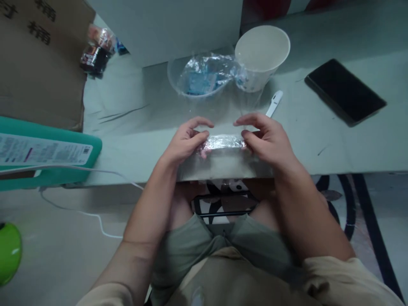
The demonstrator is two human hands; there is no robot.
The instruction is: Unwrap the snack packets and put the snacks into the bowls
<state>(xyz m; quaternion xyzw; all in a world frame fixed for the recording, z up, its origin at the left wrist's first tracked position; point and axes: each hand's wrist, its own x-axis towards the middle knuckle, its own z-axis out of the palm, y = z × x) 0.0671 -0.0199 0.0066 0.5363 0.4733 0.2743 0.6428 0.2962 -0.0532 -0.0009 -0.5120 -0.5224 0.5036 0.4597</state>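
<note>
Here we are at the pale-covered table [127, 146], and the action sits right in the centre of the frame: a shiny wrapped packet [225, 142], lying lengthwise across the picture, a silvery strip of crinkled clear film catching the light. Left hand [188, 142] on the left end, thumb pressed on top, fingers tucked beneath, a firm pinch! Right hand [267, 138] mirrors it at the other end, thumb and curled fingers gripping the wrap. Both index fingers arch above the packet, tips pointing toward each other with a gap between. What the packet holds, I can't tell from here.

Just beyond, upper centre, there's a clear bowl [172, 78] with a see-through bag [204, 80] of blue contents in it, and close on its right a white paper cup [263, 53] standing upright. A slim white utensil [275, 103] points up and right, its lower end just behind the right hand. Over at the upper right, a black phone [346, 91] lies flat, well apart from the hands.

Swing to the left: a cardboard box [41, 80] fills the upper corner, small snack packets [95, 55] beside it, a teal box [63, 138] below, and a white cable [95, 170] running across its front.
</note>
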